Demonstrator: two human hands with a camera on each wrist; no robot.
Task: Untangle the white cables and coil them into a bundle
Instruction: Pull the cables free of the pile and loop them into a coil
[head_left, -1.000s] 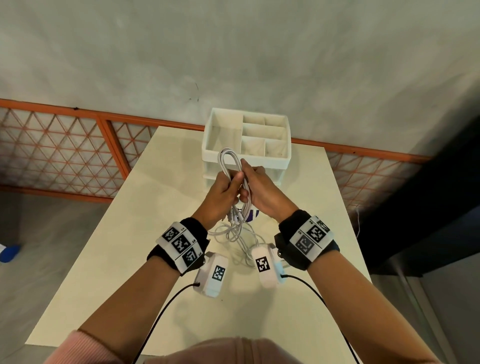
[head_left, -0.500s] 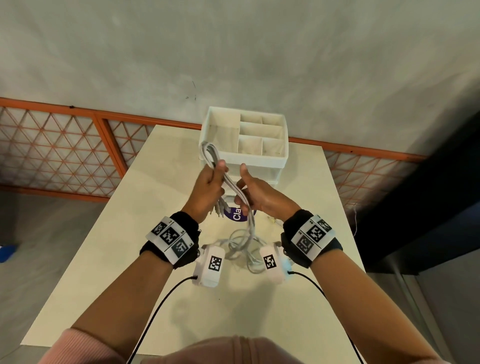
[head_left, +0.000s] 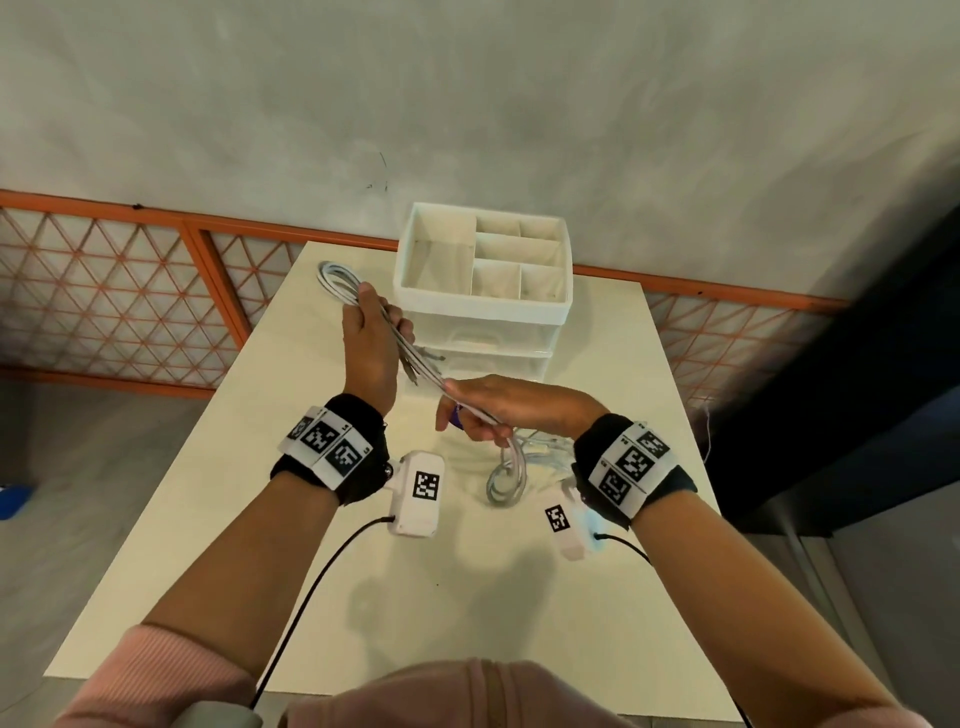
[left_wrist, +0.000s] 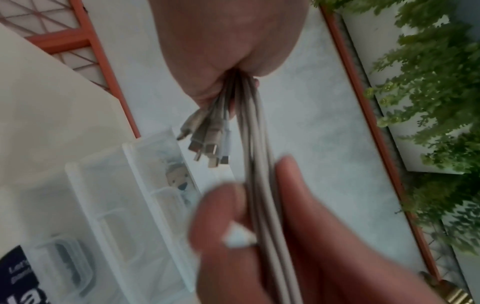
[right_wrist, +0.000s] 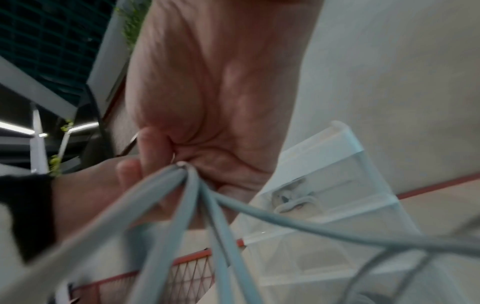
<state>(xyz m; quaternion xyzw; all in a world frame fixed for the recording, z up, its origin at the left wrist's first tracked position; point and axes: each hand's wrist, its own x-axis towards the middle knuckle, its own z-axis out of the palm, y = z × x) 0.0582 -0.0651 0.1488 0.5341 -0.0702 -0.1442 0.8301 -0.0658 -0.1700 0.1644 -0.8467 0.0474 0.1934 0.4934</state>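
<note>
In the upper left of the head view, a looped end of the white cables (head_left: 337, 278) sticks out past the left hand (head_left: 371, 343), which is raised above the tabletop (head_left: 249, 467). Its fingers (left_wrist: 205, 86) are curled tight around the gathered strands, probably to keep the loops already formed from slipping apart. In the left wrist view, several metal-tipped plugs (left_wrist: 207, 144) fan out just below that fist.

From there the strands run taut, down and right to the centre of the frame, into the right hand (head_left: 511, 410). Its fingers (right_wrist: 153, 148) pinch the strands together, seemingly to draw out slack and comb them straight.

Below the right hand, the remaining cable hangs down to a loose curl lying on the tabletop. At upper centre stands a white drawer organizer (head_left: 485, 280) with open compartments on top.
</note>
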